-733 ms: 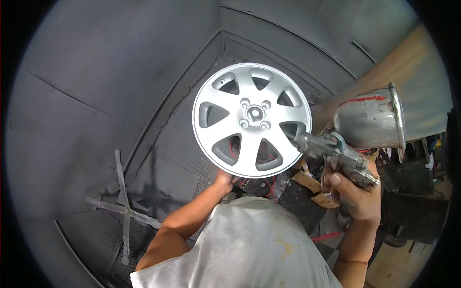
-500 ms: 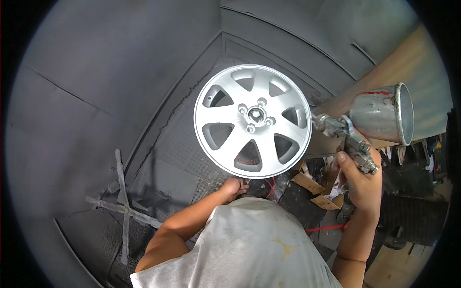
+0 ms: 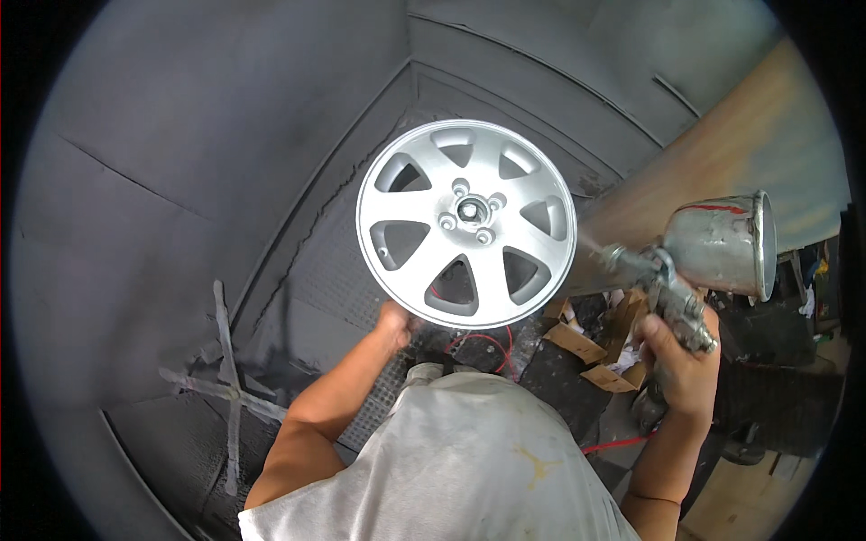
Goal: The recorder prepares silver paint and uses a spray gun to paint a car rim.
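A silver multi-spoke wheel rim (image 3: 494,266) faces upward in front of me, with an open centre bore and bolt holes. Below its lower left edge is my left hand (image 3: 395,325), closed on something hidden under the rim. My right hand (image 3: 681,361) grips a metal spray gun (image 3: 658,288) with a large cup (image 3: 717,257) streaked with red. The gun's nozzle (image 3: 612,257) is just right of the rim, not touching it, and a faint mist shows between them.
Grey coated walls (image 3: 153,135) surround a grated floor (image 3: 379,406). A cross-shaped stand (image 3: 230,397) sits at lower left. A tan curved panel (image 3: 740,117), open cardboard boxes (image 3: 609,374), a red hose (image 3: 492,343) and dark clutter (image 3: 767,406) are at right.
The rim has turned and shifted slightly left, with my left hand now farther left and higher. The gun has moved rightward off the rim's edge and tilted, its nozzle now beside it.
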The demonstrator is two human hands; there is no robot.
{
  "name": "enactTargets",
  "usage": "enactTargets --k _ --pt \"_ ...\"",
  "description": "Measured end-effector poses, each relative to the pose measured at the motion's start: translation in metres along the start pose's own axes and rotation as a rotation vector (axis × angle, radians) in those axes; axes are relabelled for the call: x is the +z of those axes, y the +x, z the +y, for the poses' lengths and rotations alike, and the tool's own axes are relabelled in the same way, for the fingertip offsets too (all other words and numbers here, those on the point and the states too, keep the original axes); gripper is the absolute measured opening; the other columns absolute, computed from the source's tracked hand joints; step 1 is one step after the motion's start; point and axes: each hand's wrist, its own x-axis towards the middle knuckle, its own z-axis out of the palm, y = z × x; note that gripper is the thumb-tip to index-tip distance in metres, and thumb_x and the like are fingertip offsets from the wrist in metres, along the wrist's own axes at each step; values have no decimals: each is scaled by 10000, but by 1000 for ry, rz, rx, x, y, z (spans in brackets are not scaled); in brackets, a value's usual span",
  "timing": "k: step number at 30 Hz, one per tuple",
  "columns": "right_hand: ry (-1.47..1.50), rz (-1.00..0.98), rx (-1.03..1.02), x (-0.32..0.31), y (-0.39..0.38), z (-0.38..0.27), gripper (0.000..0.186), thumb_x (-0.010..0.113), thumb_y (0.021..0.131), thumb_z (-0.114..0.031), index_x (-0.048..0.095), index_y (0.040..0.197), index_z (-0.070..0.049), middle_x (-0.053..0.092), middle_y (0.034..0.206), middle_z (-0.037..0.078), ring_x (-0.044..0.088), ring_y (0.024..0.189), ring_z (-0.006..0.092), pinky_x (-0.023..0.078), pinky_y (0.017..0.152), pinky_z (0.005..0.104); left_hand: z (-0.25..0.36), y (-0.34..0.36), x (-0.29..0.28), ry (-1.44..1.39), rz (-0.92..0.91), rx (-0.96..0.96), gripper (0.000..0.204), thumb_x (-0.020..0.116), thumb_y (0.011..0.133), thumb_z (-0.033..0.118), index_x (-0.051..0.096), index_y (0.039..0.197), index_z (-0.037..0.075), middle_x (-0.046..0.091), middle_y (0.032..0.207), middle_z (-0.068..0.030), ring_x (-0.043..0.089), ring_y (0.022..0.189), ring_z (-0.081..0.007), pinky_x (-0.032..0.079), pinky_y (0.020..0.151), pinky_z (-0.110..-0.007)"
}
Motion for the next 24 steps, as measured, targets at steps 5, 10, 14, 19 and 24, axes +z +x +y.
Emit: enactTargets --k 5,10,14,19,24 --pt "174 -308 64 -3 -11 -12 578 753 829 -146 567 1325 86 637 778 45 520 588 68 403 516 210 -35 -35 43 -18 -45 -73 231 466 1032 249 632 1043 90 672 959 -48 626 814 -158 486 579 -283" --pt "-65 -264 -22 3 4 -15 496 710 866 -90 579 1317 68 633 802 27 533 661 80 446 614 235 -86 -29 53 117 -206 -309 371 478 879 -21 570 1239 -12 610 1193 -95 619 953 -205 557 727 -311" --pt "-62 -173 21 3 9 -7 485 704 905 -124 567 1333 58 663 996 67 559 852 92 469 791 253 -89 -43 55 118 -258 -353 526 453 781 -106 533 1299 -64 571 1262 -128 626 968 -241 564 720 -329" --pt "-61 -65 -27 -2 6 5 493 688 910 -125 560 1358 38 658 939 44 564 818 96 469 759 250 -87 -14 8 30 -128 -236 141 430 866 -40 569 889 -36 592 1174 -182 633 1007 -306 565 813 -382" --pt "-55 -14 8 -20 -5 13 534 665 909 -137 526 1395 37 624 872 15 524 710 62 408 548 207 -26 24 -35 -178 86 143 241 406 913 32 619 1020 -3 622 961 -114 577 833 -221 497 798 -432"
